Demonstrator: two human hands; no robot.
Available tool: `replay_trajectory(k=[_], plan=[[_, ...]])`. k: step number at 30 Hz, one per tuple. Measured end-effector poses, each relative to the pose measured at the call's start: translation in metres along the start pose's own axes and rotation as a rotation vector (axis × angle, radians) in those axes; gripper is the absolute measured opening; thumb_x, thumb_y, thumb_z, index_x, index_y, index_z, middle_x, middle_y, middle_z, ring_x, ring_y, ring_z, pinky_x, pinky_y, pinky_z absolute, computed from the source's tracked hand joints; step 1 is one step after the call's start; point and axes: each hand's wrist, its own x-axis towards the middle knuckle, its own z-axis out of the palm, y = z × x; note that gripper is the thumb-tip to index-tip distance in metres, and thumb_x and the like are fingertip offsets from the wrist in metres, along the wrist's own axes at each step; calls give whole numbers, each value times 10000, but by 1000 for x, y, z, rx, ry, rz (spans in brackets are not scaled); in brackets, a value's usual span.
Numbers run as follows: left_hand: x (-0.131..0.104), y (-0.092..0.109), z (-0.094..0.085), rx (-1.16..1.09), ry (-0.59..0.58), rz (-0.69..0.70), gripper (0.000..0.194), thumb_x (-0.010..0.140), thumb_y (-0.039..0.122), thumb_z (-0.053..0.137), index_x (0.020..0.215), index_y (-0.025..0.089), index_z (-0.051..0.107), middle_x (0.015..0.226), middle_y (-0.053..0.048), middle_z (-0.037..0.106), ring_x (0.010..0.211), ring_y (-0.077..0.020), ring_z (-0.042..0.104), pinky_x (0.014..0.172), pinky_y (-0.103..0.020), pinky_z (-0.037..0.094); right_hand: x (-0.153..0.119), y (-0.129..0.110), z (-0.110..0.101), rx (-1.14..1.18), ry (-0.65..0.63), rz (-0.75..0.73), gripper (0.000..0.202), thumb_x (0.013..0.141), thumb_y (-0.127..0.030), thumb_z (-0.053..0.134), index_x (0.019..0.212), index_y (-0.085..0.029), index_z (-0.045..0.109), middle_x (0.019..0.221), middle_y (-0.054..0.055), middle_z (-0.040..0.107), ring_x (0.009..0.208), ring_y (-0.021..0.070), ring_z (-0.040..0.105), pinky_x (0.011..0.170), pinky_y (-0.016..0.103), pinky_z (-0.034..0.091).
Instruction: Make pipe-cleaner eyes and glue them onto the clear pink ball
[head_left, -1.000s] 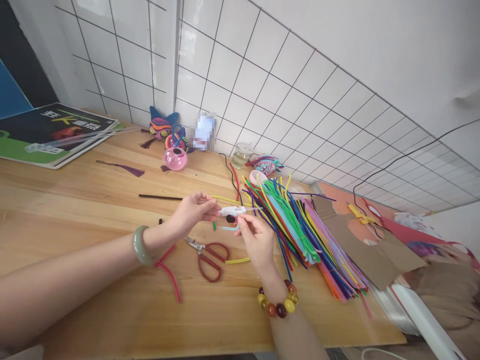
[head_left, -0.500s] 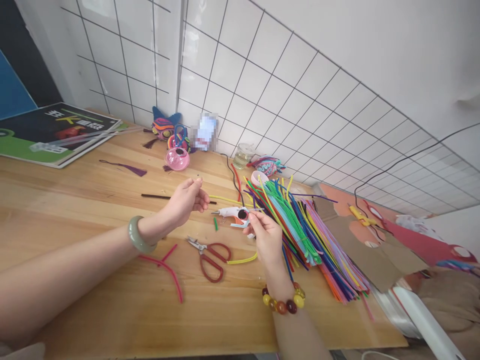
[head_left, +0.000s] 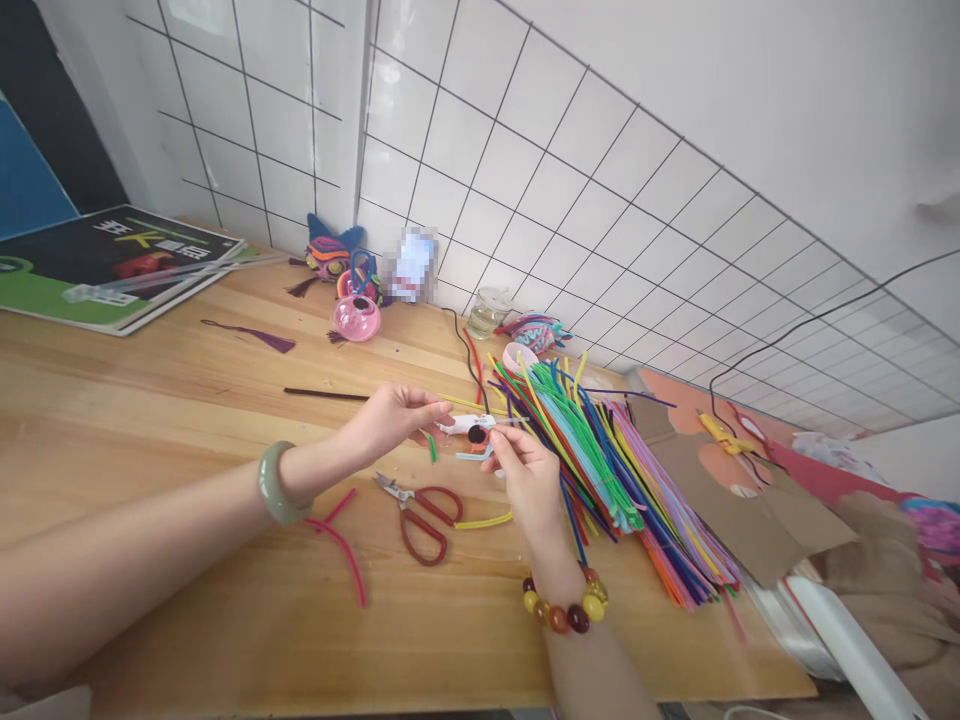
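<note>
My right hand (head_left: 529,480) pinches a small craft piece, a black disc (head_left: 478,434) with orange and light blue pipe cleaner bits (head_left: 474,456) around it. From the left, my left hand (head_left: 397,425) reaches close to the disc, thumb and forefinger brought together; whatever lies between their tips is too small to make out. Behind the fingers lies a white glue gun (head_left: 466,423), partly hidden. A short green pipe cleaner piece (head_left: 433,448) rests just below the left fingertips. Red-handled scissors (head_left: 420,515) lie nearer to me, beside a yellow pipe cleaner (head_left: 484,521).
Bundled pipe cleaners (head_left: 600,460) spread to the right, near cardboard (head_left: 739,515) and a yellow glue gun (head_left: 724,433). Along the wall stand a pink bowl (head_left: 356,318), a glass cup (head_left: 489,312) and a fish-like craft (head_left: 536,332). Pink pipe cleaners (head_left: 349,555) lie left of the scissors.
My left hand has come down and to the right, up to the disc. The right hand, still holding the craft piece, has shifted slightly left.
</note>
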Motion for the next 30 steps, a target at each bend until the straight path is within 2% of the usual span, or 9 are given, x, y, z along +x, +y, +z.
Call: replay_trajectory(k=[4,7,15,22,30], plan=[[-3,-3,6,62,-123,94,322,800,418,545,832,139,702,791,-77,703,651,-145,626,553,-222,504,-4,-3,3,-76,-9,-51,208,791,-323,568,858,-149,661,585,-2,627,486,121,581,507,245,485],[-5,-6,11,90,-158,123,287,783,397,568,833,149,702,732,-55,687,658,-146,614,564,-223,501,-7,-5,5,-120,-32,-96,192,807,-301,548,869,-158,661,649,20,659,507,130,599,506,248,498],[-4,-11,14,98,-130,74,209,742,336,610,782,148,691,649,-33,666,574,-120,588,556,-217,481,-10,-2,6,-227,-101,-218,174,845,-290,506,878,-199,651,703,23,673,518,136,611,529,255,502],[-6,-13,18,73,-104,42,183,735,316,606,711,140,646,651,-33,658,541,-104,564,548,-208,463,-11,-1,7,-307,-118,-243,188,880,-285,457,893,-203,625,739,21,665,543,133,615,606,268,488],[-9,-9,23,58,-77,53,175,743,295,585,695,140,651,650,-34,656,547,-103,560,548,-201,459,-12,-1,11,-266,-86,-226,180,873,-288,465,875,-194,618,754,30,671,521,128,599,547,256,481]])
